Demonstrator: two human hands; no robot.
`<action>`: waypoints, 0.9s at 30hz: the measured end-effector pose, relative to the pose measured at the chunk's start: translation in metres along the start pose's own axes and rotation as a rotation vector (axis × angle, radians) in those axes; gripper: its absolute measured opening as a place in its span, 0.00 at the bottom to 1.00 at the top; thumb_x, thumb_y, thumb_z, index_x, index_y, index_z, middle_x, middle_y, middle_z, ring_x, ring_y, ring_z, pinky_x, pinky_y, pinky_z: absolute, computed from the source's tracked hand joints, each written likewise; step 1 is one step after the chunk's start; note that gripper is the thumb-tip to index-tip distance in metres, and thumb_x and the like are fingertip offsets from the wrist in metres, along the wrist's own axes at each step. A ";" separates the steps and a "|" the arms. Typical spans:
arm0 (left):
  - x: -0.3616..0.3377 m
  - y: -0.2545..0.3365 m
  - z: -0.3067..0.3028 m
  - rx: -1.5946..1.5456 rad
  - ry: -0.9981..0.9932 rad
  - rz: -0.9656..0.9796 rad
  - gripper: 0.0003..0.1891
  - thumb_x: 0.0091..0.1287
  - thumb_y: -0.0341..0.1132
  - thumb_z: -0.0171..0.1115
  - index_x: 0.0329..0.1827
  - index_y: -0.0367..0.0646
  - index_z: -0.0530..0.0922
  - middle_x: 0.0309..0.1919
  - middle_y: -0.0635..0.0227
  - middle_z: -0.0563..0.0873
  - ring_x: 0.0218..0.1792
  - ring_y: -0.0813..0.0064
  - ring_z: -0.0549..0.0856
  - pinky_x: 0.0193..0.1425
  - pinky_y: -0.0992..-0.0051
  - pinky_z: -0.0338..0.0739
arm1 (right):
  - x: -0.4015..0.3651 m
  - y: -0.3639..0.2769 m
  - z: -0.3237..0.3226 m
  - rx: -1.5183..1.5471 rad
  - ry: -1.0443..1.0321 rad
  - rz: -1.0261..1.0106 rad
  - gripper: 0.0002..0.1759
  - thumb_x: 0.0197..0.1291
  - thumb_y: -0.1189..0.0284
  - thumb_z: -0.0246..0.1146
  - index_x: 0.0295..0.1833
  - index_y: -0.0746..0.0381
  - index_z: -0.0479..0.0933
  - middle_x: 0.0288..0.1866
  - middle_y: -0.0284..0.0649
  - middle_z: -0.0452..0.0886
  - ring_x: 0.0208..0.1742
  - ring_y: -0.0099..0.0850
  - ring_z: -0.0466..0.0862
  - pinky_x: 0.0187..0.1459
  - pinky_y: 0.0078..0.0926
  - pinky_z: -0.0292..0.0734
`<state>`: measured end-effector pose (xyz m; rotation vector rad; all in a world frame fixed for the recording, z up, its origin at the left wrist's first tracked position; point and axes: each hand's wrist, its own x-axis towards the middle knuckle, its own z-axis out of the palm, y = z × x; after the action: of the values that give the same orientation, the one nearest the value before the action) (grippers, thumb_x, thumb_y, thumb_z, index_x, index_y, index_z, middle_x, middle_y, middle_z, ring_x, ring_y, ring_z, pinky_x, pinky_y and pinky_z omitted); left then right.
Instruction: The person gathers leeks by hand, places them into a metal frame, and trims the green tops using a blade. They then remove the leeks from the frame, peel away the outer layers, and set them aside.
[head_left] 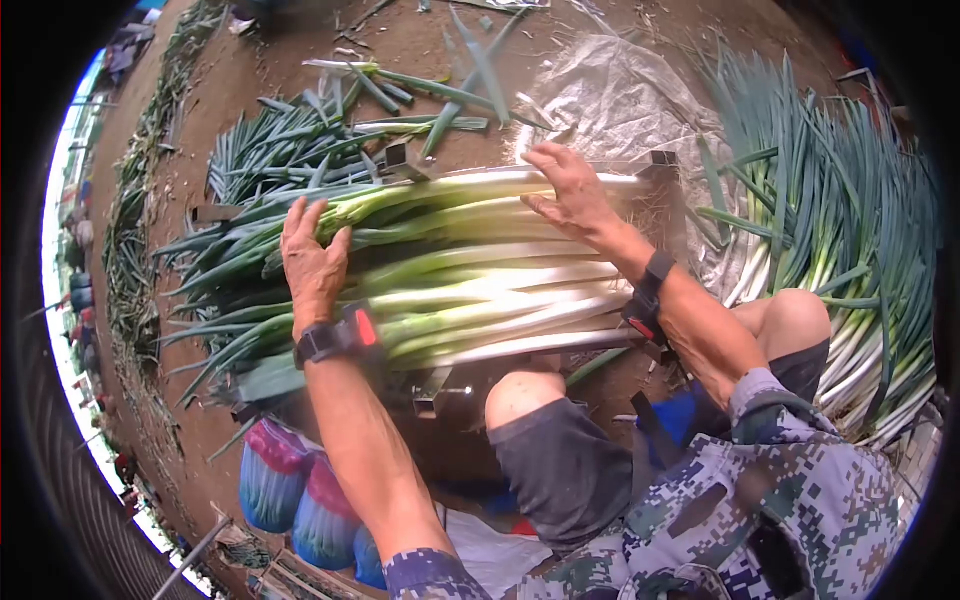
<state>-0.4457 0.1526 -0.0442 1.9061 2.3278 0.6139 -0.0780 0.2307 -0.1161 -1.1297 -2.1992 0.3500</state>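
Note:
A wide layer of long green onions (490, 270) lies side by side across a low metal frame (432, 392), white root ends to the right and green leaves to the left. My left hand (315, 258) rests on the leafy part near the far edge, fingers spread. Over the white stalks at the far right side is my right hand (575, 195), its fingers apart and lying along the outermost stalks. Neither hand is wrapped round a stalk. Each wrist wears a black strap with a red patch.
A big heap of green onions (830, 220) lies on the right, beside a crumpled whitish sheet (630, 100). Cut leaves (270, 150) are piled beyond the frame. Blue and pink packed bags (275, 480) stand at lower left. My bent knee (530, 400) is close to the frame.

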 end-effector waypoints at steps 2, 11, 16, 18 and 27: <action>-0.018 0.007 -0.018 -0.279 0.164 -0.018 0.23 0.62 0.30 0.70 0.62 0.43 0.82 0.69 0.56 0.79 0.71 0.55 0.75 0.77 0.59 0.66 | 0.000 -0.039 -0.032 -0.016 0.000 -0.013 0.26 0.60 0.62 0.73 0.62 0.60 0.78 0.58 0.47 0.81 0.55 0.46 0.83 0.58 0.43 0.80; -0.165 0.022 -0.034 0.171 0.089 -0.007 0.19 0.61 0.33 0.74 0.56 0.42 0.85 0.65 0.56 0.81 0.68 0.52 0.77 0.75 0.55 0.66 | -0.072 -0.087 -0.019 0.079 -0.526 -0.027 0.29 0.57 0.59 0.74 0.62 0.57 0.76 0.61 0.44 0.77 0.62 0.47 0.76 0.59 0.49 0.73; -0.172 0.037 -0.018 0.213 0.036 -0.022 0.31 0.56 0.35 0.77 0.66 0.48 0.80 0.72 0.61 0.76 0.75 0.53 0.69 0.81 0.50 0.57 | -0.074 -0.074 -0.018 0.162 -0.534 -0.006 0.29 0.59 0.63 0.72 0.63 0.59 0.74 0.57 0.47 0.77 0.58 0.48 0.77 0.57 0.46 0.75; -0.166 0.023 -0.011 0.225 0.037 -0.026 0.35 0.53 0.35 0.78 0.68 0.50 0.78 0.73 0.63 0.75 0.76 0.54 0.68 0.82 0.50 0.55 | -0.076 -0.074 -0.014 0.162 -0.532 0.034 0.30 0.55 0.57 0.75 0.59 0.59 0.75 0.53 0.46 0.78 0.56 0.49 0.79 0.55 0.47 0.77; -0.132 0.018 -0.013 0.165 0.001 0.040 0.29 0.52 0.32 0.75 0.61 0.50 0.82 0.67 0.64 0.81 0.73 0.55 0.72 0.80 0.49 0.56 | -0.061 -0.059 -0.013 0.220 -0.670 0.185 0.28 0.57 0.50 0.73 0.53 0.60 0.79 0.50 0.48 0.81 0.57 0.50 0.81 0.55 0.48 0.78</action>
<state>-0.4029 0.0256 -0.0517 2.0237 2.4153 0.4384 -0.0806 0.1463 -0.1019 -1.2102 -2.5210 1.1630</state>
